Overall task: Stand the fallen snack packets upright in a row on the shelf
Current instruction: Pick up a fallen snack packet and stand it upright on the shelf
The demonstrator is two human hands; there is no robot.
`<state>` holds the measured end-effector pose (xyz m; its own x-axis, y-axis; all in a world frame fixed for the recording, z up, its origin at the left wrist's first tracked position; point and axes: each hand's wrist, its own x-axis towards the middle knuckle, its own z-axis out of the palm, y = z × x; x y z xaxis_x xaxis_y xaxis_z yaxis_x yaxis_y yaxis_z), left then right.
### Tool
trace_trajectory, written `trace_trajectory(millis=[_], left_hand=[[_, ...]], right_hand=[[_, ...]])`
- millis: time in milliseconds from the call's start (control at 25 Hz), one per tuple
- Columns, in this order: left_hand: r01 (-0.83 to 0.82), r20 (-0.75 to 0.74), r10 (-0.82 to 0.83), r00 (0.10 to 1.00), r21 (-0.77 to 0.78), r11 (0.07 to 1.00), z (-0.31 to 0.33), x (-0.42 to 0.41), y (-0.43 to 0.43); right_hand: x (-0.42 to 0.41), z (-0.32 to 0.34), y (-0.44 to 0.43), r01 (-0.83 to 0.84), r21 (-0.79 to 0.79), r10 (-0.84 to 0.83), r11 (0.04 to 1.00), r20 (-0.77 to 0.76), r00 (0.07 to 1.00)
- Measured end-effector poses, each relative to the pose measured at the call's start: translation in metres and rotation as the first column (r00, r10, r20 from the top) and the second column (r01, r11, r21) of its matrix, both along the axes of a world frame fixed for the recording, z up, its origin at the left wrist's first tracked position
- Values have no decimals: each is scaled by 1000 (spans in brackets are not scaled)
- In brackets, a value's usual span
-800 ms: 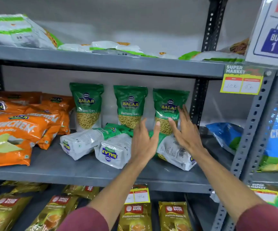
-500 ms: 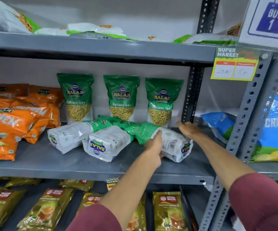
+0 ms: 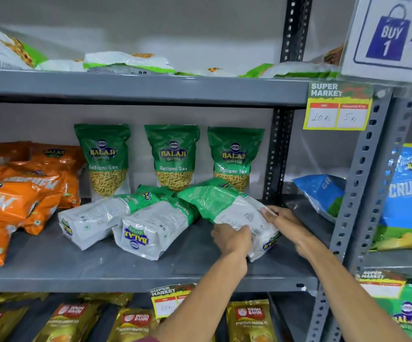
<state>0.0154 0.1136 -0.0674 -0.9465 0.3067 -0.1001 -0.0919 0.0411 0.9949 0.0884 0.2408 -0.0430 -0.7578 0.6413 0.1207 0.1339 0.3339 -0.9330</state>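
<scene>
Three green Ratlami Sev packets (image 3: pixel 172 156) stand upright in a row at the back of the grey middle shelf (image 3: pixel 101 270). In front of them lie three fallen packets, white backs up. The rightmost fallen packet (image 3: pixel 227 206) is gripped at its bottom end by both hands: my left hand (image 3: pixel 232 236) on its near side, my right hand (image 3: pixel 282 219) on its far right side. Its green top points up and left, resting on the middle fallen packet (image 3: pixel 155 225). The left fallen packet (image 3: pixel 96 220) lies beside that one.
Orange snack packets (image 3: pixel 14 193) are piled at the shelf's left. A perforated grey upright (image 3: pixel 363 193) bounds the right, with blue packets (image 3: pixel 323 193) beyond. A price tag (image 3: pixel 338 107) hangs from the upper shelf. Tea packets (image 3: pixel 249 319) fill the shelf below.
Both hands came down from in front of the upright packets and closed on the rightmost fallen packet, whose green end has lifted a little. The camera moved closer.
</scene>
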Motion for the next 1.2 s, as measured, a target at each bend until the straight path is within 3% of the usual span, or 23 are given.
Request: trace_trajectory(millis=[240, 480, 720, 880, 960, 1080, 1200], left_hand=[[14, -287, 22, 958, 122, 992, 0, -26, 1], [109, -479, -125, 869, -62, 992, 7, -50, -5], [149, -475, -179, 862, -99, 984, 14, -46, -9], [-113, -604, 34, 797, -94, 989, 7, -31, -15], [-61, -661, 51, 749, 8, 998, 0, -21, -18], [134, -674, -62, 737, 55, 989, -7, -14, -22], [169, -582, -69, 810, 118, 979, -2, -23, -25]], right_hand=[[-5, -3, -1, -43, 0, 42, 999, -236, 971], [-32, -30, 4, 189, 142, -176, 972, -103, 979], [-35, -45, 8, 232, 140, -214, 963, -134, 968], [-27, -39, -7, 284, 152, -262, 947, -152, 953], [-21, -36, -25, 335, 246, -309, 909, -137, 941], [-12, -33, -67, 340, 473, -369, 813, -34, 929], [-10, -33, -108, 213, 577, -265, 789, 6, 964]])
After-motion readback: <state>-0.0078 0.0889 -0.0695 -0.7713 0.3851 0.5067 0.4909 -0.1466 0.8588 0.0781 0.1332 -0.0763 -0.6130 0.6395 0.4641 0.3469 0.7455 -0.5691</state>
